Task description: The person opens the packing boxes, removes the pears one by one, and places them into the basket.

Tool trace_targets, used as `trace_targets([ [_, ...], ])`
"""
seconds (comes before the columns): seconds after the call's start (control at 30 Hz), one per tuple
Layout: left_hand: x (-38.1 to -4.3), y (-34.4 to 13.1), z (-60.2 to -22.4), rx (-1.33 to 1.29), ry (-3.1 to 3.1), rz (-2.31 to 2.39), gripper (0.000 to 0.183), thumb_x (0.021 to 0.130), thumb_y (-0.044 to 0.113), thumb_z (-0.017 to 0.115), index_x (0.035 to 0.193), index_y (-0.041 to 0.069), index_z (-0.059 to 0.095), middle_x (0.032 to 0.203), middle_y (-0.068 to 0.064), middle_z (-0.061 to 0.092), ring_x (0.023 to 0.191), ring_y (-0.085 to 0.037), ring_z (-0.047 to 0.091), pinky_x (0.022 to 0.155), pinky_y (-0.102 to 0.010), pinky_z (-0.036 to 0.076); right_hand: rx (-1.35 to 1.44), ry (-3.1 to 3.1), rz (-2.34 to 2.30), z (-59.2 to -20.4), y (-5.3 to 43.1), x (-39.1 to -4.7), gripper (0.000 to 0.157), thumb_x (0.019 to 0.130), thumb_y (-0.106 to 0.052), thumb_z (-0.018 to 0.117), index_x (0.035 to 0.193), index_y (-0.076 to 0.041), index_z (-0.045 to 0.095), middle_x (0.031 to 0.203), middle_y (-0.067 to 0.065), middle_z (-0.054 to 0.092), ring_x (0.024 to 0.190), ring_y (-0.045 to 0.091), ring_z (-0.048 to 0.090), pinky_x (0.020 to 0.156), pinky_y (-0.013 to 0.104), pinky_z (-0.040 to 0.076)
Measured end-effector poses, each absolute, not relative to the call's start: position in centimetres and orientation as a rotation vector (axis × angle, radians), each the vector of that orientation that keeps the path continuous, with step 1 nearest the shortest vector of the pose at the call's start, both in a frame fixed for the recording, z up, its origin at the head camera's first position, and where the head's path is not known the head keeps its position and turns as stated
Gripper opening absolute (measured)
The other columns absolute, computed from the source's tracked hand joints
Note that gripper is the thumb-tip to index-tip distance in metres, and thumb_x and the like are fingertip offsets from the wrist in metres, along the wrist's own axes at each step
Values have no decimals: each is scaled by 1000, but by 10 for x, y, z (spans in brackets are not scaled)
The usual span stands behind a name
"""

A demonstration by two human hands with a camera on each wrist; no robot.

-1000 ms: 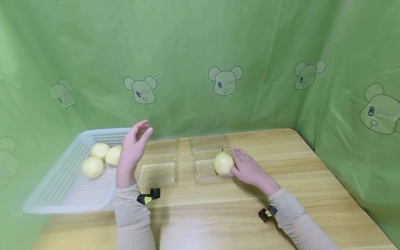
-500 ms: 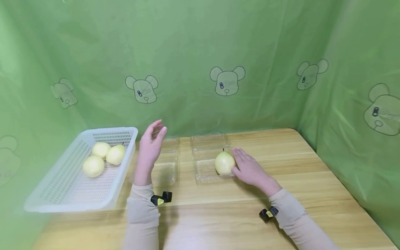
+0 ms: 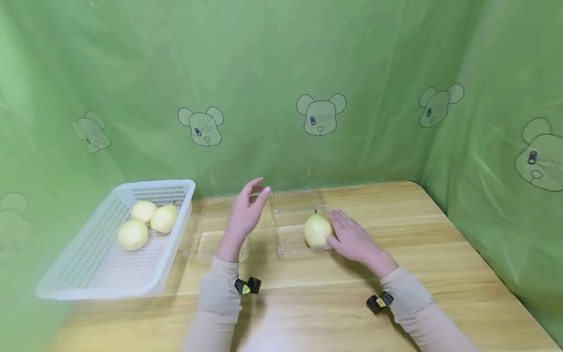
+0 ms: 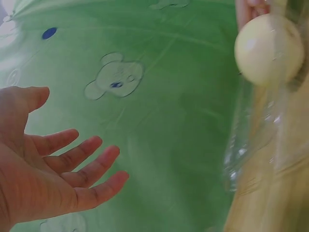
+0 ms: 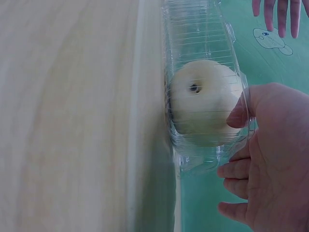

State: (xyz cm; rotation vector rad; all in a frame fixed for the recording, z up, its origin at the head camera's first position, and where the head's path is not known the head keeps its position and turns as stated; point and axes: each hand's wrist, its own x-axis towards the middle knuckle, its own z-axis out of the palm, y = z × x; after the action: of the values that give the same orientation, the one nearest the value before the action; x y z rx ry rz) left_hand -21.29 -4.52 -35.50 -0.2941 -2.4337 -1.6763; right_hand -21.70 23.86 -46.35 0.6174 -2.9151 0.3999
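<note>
A pale yellow pear (image 3: 317,231) sits in the right part of a clear plastic clamshell box (image 3: 288,239), whose lid lies folded back. At the box's right side is my right hand (image 3: 352,240). In the right wrist view its thumb (image 5: 239,113) reaches over the wall beside the pear and its fingers stay outside, pinching the rim. My left hand (image 3: 246,210) hangs in the air left of that box, fingers spread and holding nothing, as the left wrist view shows. Below and left of it stands a second clear box (image 3: 211,244), partly hidden by the left arm.
A white perforated plastic basket (image 3: 101,291) with three pears (image 3: 133,235) stands on the left of the wooden table (image 3: 418,234). Green curtains (image 3: 264,58) with bear faces close in the back and sides.
My left hand has moved right, from beside the basket to near the right-hand box. The right hand, the box and its pear have stayed in place.
</note>
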Motion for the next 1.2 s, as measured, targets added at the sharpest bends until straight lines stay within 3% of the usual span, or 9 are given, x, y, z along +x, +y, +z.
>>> trace_targets([
  [0.63,-223,6,-399,-343,-2598,-1751,67,93,57,54,147,18,41,141,-13,54,125,-33,56,101,-46,51,614,-2913,399,-466,238,-216,70,95,-31,44,149,10,24,157,26,25,146,44,23,121,53,24],
  [1.2,-226,34,-431,-385,-2712,-1691,73,92,53,58,149,13,38,144,-19,49,122,-36,57,98,-45,53,616,-2915,409,-464,238,-214,68,96,-30,44,148,10,25,157,26,26,146,44,24,121,54,24],
])
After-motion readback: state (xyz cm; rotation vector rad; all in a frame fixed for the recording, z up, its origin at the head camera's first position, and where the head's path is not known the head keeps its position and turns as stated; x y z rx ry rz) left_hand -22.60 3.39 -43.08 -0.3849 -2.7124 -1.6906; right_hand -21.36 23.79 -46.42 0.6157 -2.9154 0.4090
